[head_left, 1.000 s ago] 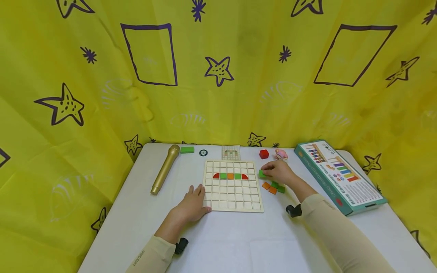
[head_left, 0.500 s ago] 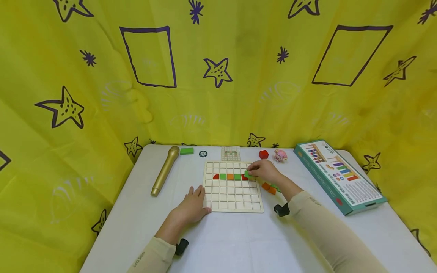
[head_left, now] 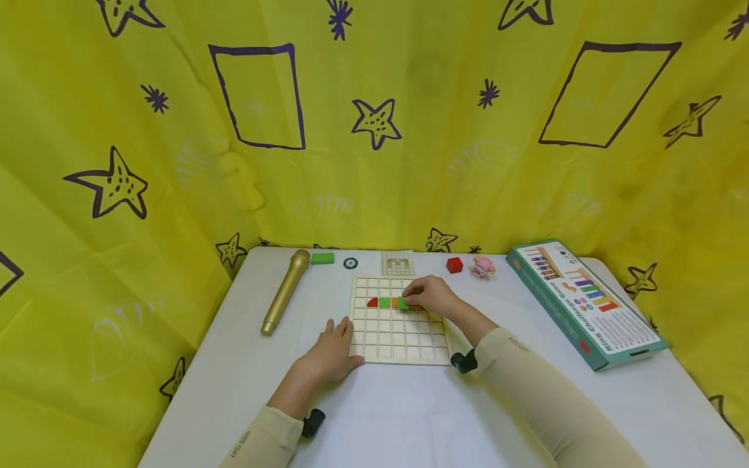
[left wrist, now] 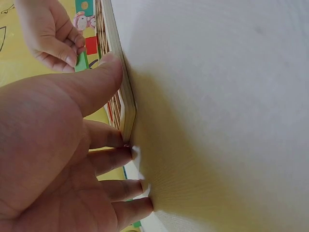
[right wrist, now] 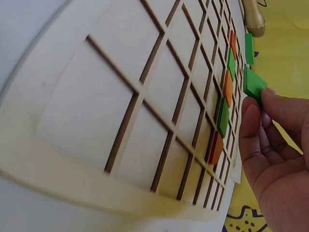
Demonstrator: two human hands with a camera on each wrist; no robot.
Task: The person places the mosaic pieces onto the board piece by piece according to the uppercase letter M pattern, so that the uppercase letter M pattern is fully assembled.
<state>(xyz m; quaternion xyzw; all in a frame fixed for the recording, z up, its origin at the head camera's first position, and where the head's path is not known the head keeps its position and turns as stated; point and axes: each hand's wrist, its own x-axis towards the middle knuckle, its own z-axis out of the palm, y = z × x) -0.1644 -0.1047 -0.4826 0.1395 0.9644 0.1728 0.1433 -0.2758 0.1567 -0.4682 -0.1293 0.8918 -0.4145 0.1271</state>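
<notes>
My right hand [head_left: 435,296] pinches a green square tile [right wrist: 253,83] between thumb and fingers, above the upper part of a pale wooden grid board [head_left: 400,335]. Below it, a row of set tiles crosses the board: a red rounded tile [right wrist: 233,43], a green tile [right wrist: 231,65], an orange tile [right wrist: 227,87], another green tile [right wrist: 223,118] and a second red piece [right wrist: 216,149]. In the head view my right hand hides the row's right end. My left hand [head_left: 330,351] rests at the board's near left corner, fingers extended along its side, thumb [left wrist: 112,72] against the near edge.
A small pattern card [head_left: 397,262] lies behind the board. Left of it are a gold microphone [head_left: 285,292], a green block [head_left: 322,259] and a round dark disc [head_left: 350,263]. To the right stand a red block [head_left: 454,265], a pink figurine [head_left: 483,266] and a game box [head_left: 585,305].
My right hand has carried the green tile leftward from beside the board to over the row. Its arm now covers the loose orange and green tiles at the right. My left hand stays put.
</notes>
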